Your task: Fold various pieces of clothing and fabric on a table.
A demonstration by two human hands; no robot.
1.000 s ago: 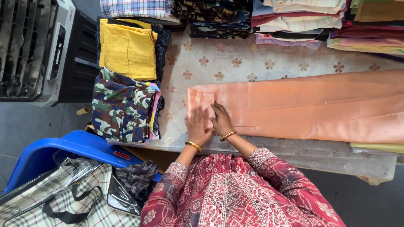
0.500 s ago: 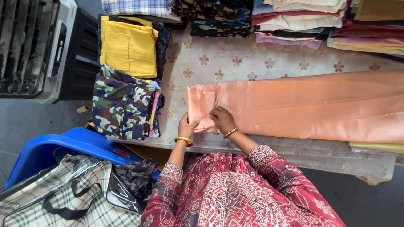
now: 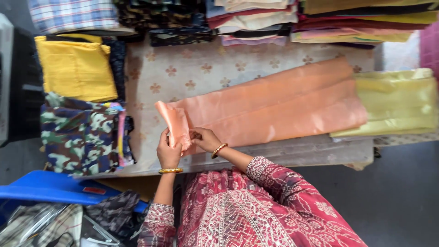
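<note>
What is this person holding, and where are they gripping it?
Both hands, left hand and right hand, grip the peach cloth at its lifted near-left end.

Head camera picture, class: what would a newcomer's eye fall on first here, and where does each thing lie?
The long peach cloth stretches across the middle of the patterned table cover, its near-left corner lifted and folded between the left hand and right hand. To the left lie a bright yellow folded cloth and, nearer, a camouflage fabric pile. Stacks of folded fabrics line the far edge.
</note>
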